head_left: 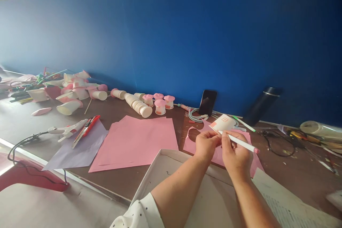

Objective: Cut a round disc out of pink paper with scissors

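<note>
My left hand (206,146) is closed on a white paper cup (223,122) with a pink window and a pink patch drawn on its side. The cup lies tilted, held above a cut sheet of pink paper (191,143). In my right hand (236,155) is a white marker (242,142) with a pink end, its tip close to the cup; whether it touches, I cannot tell. Beyond my left hand stand several small paper-cup houses (160,107) with pink roofs, beside a long stack of paper cups (137,105) lying on its side.
A stack of pink paper (141,142) lies left of a white box lid (160,181) under my forearms. Farther left are a red utility knife (87,128), a glue gun (68,128) and piled cups. A phone (207,102) and dark bottle (263,105) lean against the blue partition (171,39).
</note>
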`<state>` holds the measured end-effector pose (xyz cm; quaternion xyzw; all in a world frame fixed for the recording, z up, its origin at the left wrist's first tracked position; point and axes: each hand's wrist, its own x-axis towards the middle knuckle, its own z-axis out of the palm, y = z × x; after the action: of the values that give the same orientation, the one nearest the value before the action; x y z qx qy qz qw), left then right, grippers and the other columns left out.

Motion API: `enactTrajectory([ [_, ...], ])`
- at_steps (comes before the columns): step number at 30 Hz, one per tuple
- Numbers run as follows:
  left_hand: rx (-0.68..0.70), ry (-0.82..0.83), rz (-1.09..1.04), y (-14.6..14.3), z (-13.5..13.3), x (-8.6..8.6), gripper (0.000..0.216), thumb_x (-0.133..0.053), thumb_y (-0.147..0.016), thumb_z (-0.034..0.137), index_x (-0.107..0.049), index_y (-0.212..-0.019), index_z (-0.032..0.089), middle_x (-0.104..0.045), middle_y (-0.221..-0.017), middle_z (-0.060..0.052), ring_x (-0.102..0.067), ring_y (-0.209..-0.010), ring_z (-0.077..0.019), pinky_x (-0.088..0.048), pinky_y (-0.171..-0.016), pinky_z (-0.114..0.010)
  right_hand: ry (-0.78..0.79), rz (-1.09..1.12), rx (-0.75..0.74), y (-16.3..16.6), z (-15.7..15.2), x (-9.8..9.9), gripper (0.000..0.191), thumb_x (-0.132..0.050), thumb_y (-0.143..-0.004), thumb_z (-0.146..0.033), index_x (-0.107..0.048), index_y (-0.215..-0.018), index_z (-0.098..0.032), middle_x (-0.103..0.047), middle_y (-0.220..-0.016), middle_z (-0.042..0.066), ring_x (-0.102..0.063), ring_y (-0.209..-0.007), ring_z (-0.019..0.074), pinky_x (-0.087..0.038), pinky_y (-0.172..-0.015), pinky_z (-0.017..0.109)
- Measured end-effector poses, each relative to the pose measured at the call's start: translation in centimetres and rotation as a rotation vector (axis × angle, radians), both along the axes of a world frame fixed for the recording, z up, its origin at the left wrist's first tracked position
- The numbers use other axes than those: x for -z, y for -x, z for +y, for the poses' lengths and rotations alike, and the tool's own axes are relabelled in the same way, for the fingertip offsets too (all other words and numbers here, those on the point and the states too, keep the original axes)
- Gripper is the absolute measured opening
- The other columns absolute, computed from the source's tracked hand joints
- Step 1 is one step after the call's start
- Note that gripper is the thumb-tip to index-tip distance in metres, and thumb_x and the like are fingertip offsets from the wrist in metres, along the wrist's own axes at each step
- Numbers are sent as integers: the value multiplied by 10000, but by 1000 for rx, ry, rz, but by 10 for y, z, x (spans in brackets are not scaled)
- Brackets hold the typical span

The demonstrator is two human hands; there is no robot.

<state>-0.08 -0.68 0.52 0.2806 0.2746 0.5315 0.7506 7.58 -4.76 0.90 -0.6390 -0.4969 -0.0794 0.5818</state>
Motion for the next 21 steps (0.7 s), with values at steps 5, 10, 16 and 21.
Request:
enactTrajectory([
  [5,0,10,7,-1,1,0,432,-975,-441,403,-732,-674,133,-657,-634,-41,-608,-624,-147,-531,-739,-330,26,7,-24,1,-1,-2,277,-631,-867,-441,-718,-856,-179,-728,-728,98,-640,-586,209,-518,-553,309],
  [10,3,15,-11,-3,2,3,469,-991,-412,427,-726,-668,135,-665,-640,-40,-611,-633,-146,-530,-740,-328,5,17,-21,3,0,-2,269,-632,-868,-437,-709,-852,-179,-740,-763,110,-662,-612,218,-532,-559,319],
  [16,62,52,-169,0,7,8,471,-1008,-454,369,-753,-752,110,-706,-766,-65,-644,-722,-133,-535,-824,-290,-110,96,-98,4,1,-1,272,-641,-900,-441,-673,-916,-172,-742,-791,110,-689,-619,220,-554,-565,334],
  [21,13,143,-306,4,10,8,327,-960,-573,228,-745,-792,116,-730,-893,-78,-679,-834,-136,-530,-892,-254,-139,119,-119,3,3,1,289,-657,-904,-447,-676,-950,-162,-752,-881,139,-723,-690,241,-576,-597,357],
])
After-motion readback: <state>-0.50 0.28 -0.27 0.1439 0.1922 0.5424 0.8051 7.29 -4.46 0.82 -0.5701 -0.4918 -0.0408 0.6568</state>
